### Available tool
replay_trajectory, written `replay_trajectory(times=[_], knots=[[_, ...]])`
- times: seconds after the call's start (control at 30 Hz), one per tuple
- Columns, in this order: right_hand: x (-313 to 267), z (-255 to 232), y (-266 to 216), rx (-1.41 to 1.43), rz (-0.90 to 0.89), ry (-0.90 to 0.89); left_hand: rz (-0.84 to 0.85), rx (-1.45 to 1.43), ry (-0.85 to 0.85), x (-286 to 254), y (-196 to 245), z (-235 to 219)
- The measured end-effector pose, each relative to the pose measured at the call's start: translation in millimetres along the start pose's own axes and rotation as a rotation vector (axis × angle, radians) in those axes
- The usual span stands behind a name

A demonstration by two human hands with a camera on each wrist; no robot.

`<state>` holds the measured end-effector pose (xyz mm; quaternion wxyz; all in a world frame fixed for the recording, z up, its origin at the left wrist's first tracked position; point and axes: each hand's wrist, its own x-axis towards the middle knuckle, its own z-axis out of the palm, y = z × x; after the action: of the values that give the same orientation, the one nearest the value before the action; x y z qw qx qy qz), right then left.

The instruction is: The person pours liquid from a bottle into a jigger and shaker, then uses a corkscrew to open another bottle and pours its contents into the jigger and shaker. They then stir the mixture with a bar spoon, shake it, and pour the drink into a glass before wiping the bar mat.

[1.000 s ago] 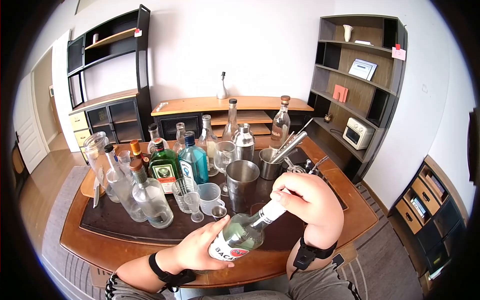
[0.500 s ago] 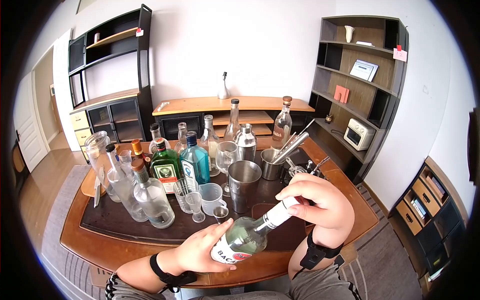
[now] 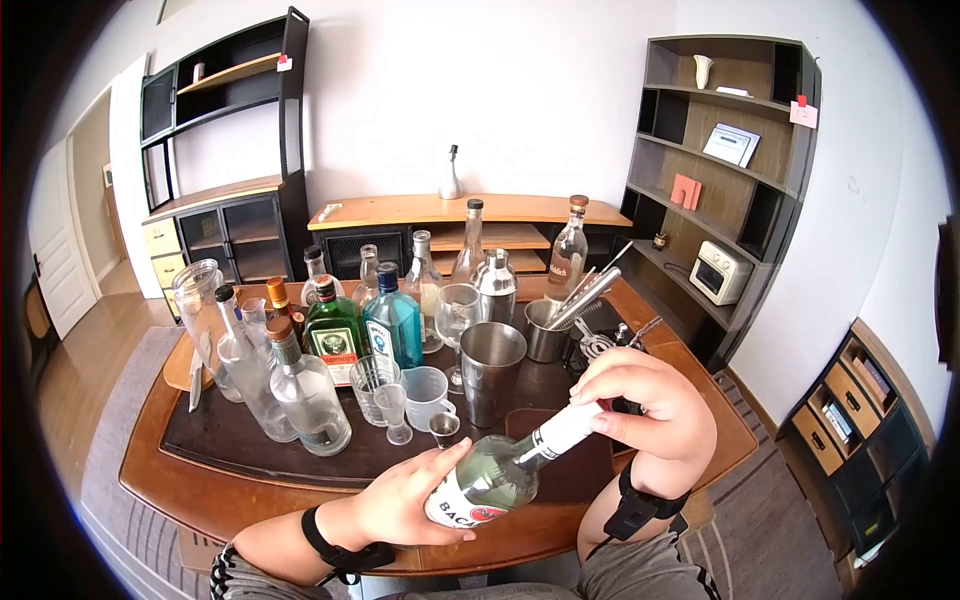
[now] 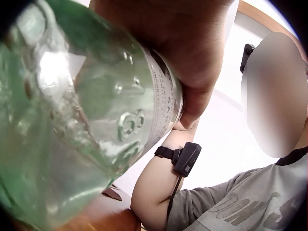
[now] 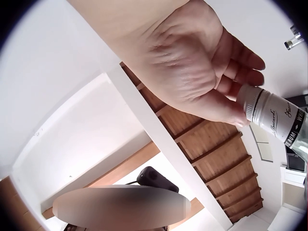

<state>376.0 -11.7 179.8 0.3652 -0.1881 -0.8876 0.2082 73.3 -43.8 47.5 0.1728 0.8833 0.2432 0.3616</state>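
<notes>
A green-tinted bottle (image 3: pixel 492 478) with a white label is held tilted over the table's near edge, its neck toward the upper right. My left hand (image 3: pixel 408 497) grips its body; in the left wrist view the hand (image 4: pixel 178 48) wraps around the bottle's base end (image 4: pixel 96 110). At the neck's end, my right hand (image 3: pixel 650 405) pinches the white cap between thumb and fingers. The right wrist view shows the white cap (image 5: pixel 250 98) on the bottle, with the thumb and fingertips of the hand (image 5: pixel 192 62) against it.
Several bottles, including a blue one (image 3: pixel 393 325) and a green one (image 3: pixel 333 330), stand at the table's left and middle. Beyond my hands are a metal tin (image 3: pixel 491 375), a small jigger (image 3: pixel 444 428), a plastic cup (image 3: pixel 427 397) and a tool-filled metal cup (image 3: pixel 545 335).
The bottle and my right hand have shifted slightly right in the head view. My right fingers have changed their hold around the cap; my left hand still grips the body.
</notes>
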Motion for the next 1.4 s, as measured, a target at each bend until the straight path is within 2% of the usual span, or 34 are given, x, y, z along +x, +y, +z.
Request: replay_trajectory(times=[0.13,0.23,0.33,0.43,0.57,0.67,0.77,0.87,0.97,1.0,1.1,1.4], knots=[[1.7,9.1,-4.3,0.050,0.308,0.059,-0.006,-0.012,-0.005,-1.2,-4.2,3.0],[-2.8,2.6,5.3,0.117,0.265,0.067,-0.004,-0.003,0.001,-0.3,-2.3,1.6],[0.2,2.2,9.3,0.063,-0.023,0.113,0.015,-0.001,0.020,1.4,0.1,0.0],[0.2,-5.3,10.6,0.087,-0.107,-0.139,0.027,-0.023,0.023,0.8,-2.5,1.6],[1.5,-1.2,0.0,0.001,0.003,-0.105,0.038,-0.005,0.016,1.6,-0.8,1.6],[4.2,0.9,-7.2,-0.058,0.163,-0.118,0.047,0.011,0.016,3.3,0.5,3.6],[3.1,4.0,-3.3,-0.073,0.136,-0.079,0.034,0.002,0.017,1.7,-1.3,5.6],[5.2,0.3,-0.1,-0.041,-0.005,-0.118,0.049,0.000,0.033,2.3,-0.3,4.7],[3.7,-6.1,2.7,0.054,-0.054,-0.261,0.064,-0.003,0.023,1.9,1.0,3.0],[0.0,-8.5,4.8,0.067,-0.007,-0.276,0.067,-0.005,0.016,1.2,1.1,2.8],[1.5,-10.5,5.0,0.027,-0.012,-0.315,0.046,0.010,0.001,-1.1,1.0,3.1],[10.2,1.4,6.6,0.064,-0.033,-0.196,0.066,0.006,0.041,-1.7,-0.4,1.7]])
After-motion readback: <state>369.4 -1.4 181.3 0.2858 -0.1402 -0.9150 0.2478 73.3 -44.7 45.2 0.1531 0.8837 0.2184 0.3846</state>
